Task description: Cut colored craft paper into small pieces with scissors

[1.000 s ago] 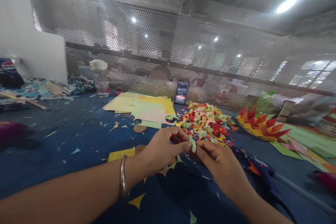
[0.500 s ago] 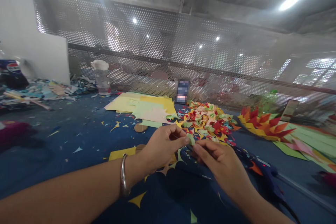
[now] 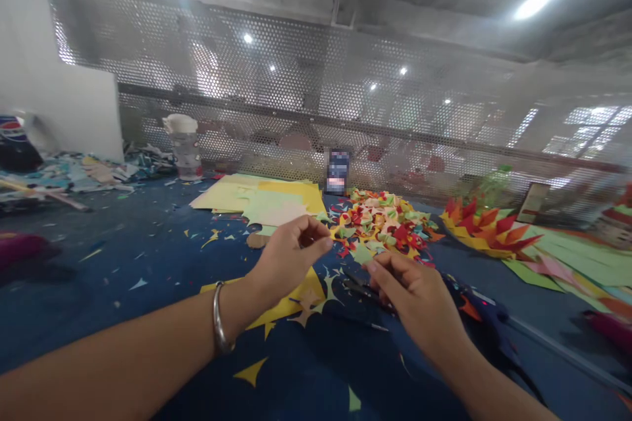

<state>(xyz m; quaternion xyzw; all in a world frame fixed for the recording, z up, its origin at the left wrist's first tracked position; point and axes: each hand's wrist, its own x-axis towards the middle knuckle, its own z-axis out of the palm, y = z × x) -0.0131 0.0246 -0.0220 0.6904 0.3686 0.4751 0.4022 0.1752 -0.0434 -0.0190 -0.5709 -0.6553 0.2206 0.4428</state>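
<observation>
My right hand (image 3: 407,286) pinches a small pale green paper piece (image 3: 362,252) between thumb and fingertips. To its left, my left hand (image 3: 291,250) is apart from that piece, its fingers curved, a slight gap at the thumb and nothing visible in them. A silver bangle (image 3: 220,319) circles the left wrist. Just beyond both hands lies a heap of small folded paper pieces (image 3: 390,217) in red, yellow, pink and green. Dark scissors (image 3: 363,289) rest on the table between the hands, partly hidden by my right hand. Yellow paper (image 3: 309,286) shows beneath my left hand.
A dark blue glue gun (image 3: 486,312) with a clear stick (image 3: 553,342) lies right of my right hand. Beyond it stands a red-orange-yellow paper flower (image 3: 486,230). Stacked paper sheets (image 3: 232,194), a phone (image 3: 338,171) and a cup (image 3: 184,148) stand near the mesh partition (image 3: 276,92).
My left hand has let go of the pale green paper piece and drawn away to the left. The right hand keeps hold of it. The view has shifted slightly.
</observation>
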